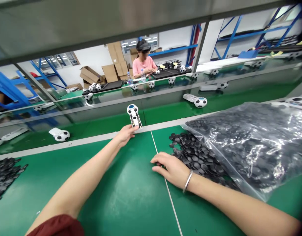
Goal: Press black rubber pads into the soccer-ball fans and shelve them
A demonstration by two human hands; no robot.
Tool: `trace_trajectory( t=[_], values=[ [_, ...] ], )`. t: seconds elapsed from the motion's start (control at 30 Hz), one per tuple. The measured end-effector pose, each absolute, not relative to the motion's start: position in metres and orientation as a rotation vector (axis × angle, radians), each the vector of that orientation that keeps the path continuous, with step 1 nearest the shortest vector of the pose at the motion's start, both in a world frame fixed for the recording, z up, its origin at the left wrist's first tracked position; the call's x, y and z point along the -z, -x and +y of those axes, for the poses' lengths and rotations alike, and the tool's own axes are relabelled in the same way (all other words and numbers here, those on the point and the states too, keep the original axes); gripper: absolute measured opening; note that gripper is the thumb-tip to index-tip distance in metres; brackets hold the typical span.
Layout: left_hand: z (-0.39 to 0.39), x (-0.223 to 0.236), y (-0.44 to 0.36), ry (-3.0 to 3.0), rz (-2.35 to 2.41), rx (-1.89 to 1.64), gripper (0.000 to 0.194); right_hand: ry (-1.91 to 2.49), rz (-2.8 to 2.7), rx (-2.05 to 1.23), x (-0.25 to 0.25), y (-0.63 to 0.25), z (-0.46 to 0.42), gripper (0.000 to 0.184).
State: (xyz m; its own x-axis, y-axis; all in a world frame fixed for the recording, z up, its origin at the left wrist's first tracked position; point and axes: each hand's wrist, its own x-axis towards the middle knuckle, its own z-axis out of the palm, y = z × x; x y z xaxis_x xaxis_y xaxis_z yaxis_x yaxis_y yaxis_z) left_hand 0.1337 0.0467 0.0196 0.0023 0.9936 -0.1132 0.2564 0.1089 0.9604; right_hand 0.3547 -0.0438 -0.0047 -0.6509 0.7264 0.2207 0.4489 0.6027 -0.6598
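Observation:
My left hand (126, 135) grips the lower end of a white gadget with a small soccer-ball-patterned head (133, 115), raised at the far edge of the green bench mat (126, 183). My right hand (169, 168) rests curled at the edge of a heap of black hexagonal pieces (196, 159). Its fingertips touch the heap, and I cannot tell whether they hold a piece. A clear plastic bag full of the same black pieces (244, 144) lies to the right of that heap.
Another heap of black pieces (3, 177) lies at the bench's left edge. Beyond the grey bench rail, a green conveyor belt (165, 113) carries white gadgets with soccer balls (200, 102). A co-worker in a pink shirt (143, 64) sits across it. A grey shelf (116, 19) overhangs the top.

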Motion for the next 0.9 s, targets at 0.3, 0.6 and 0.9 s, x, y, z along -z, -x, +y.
trace_trajectory(
  t=[0.3, 0.6, 0.9],
  values=[
    [0.12, 0.008, -0.114, -1.547, 2.195, -1.124, 0.036, 1.084, -2.52, -0.271, 0.004, -0.356, -0.04, 0.02],
    [0.103, 0.022, -0.115, -1.787, 2.37, -0.986, 0.041, 1.304, -2.627, 0.256, 0.006, -0.364, -0.035, 0.023],
    [0.064, 0.024, -0.105, -1.732, 2.481, -0.927, 0.036, 1.335, -2.546, 0.544, 0.017, -0.376, -0.027, 0.023]
  ],
)
